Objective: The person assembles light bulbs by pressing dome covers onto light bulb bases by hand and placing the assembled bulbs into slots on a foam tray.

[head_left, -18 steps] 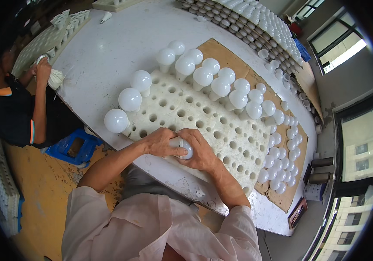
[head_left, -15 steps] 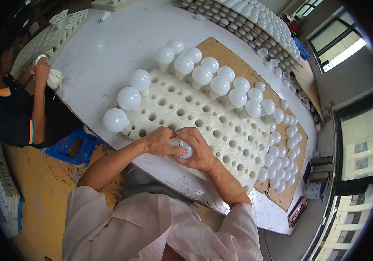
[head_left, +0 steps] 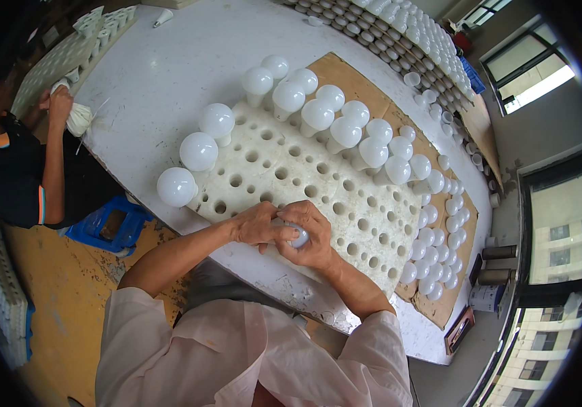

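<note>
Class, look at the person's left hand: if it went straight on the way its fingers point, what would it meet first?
The left hand would first meet the white bulb it holds, then probably the right hand, though overlapping fingers make depth unclear.

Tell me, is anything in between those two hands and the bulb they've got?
Nothing visible is in the way: the left hand and right hand are bare and right on the white bulb, though their fingers hide part of it.

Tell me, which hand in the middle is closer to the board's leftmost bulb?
Left. The left hand is to the right of the leftmost bulb; the right hand is farther right.
</note>
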